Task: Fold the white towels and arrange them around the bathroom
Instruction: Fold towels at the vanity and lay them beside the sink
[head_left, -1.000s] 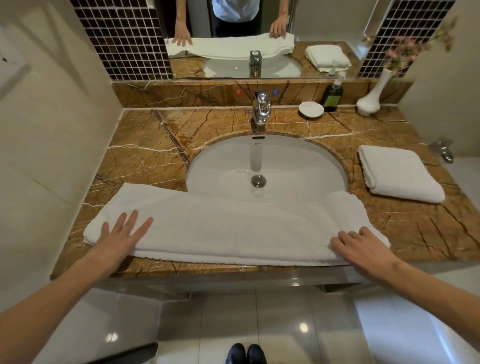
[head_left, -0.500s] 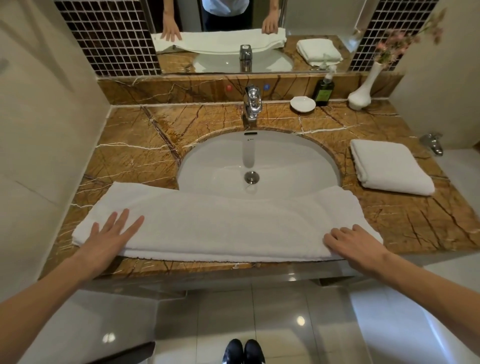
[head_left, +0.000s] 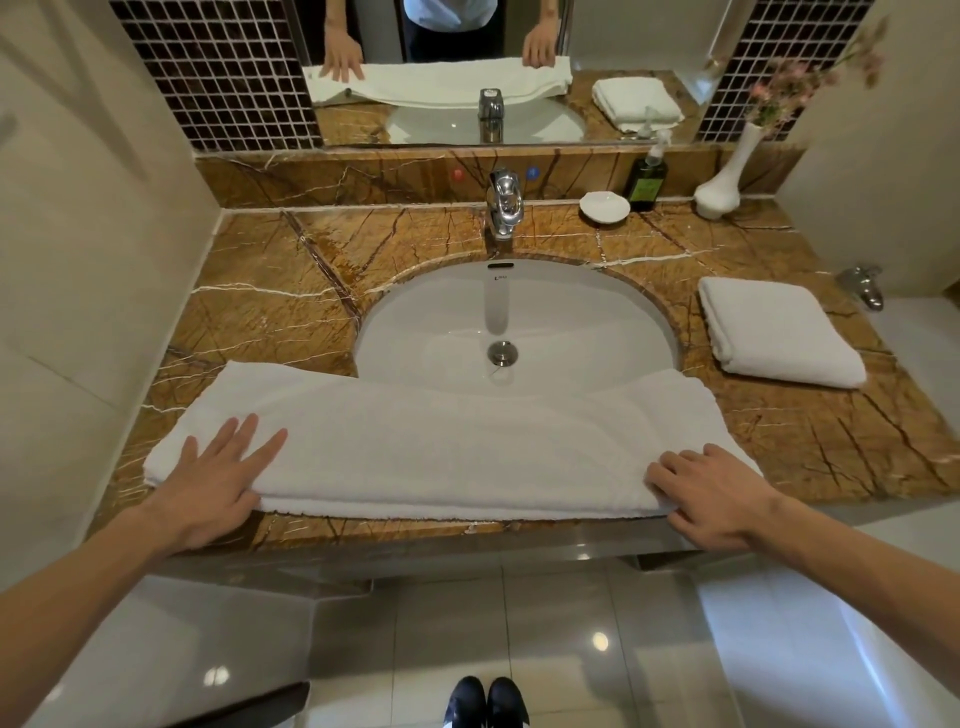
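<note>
A long white towel (head_left: 447, 447), folded lengthwise, lies across the front of the brown marble counter (head_left: 270, 312) and over the near rim of the sink (head_left: 519, 322). My left hand (head_left: 218, 478) rests flat on its left end with fingers spread. My right hand (head_left: 711, 493) sits on the towel's right end, fingers curled over the near corner; whether it pinches the cloth is unclear. A second white towel (head_left: 779, 332), folded into a rectangle, lies on the counter to the right of the sink.
A chrome tap (head_left: 503, 208) stands behind the sink. At the back right are a white soap dish (head_left: 604, 207), a dark soap bottle (head_left: 647, 179) and a white vase with pink flowers (head_left: 722, 182). Walls close in on the left and right. A mirror (head_left: 441, 67) hangs above.
Both hands stay on the towel's ends with almost no movement. The view has shifted slightly; the towel lies as before.
</note>
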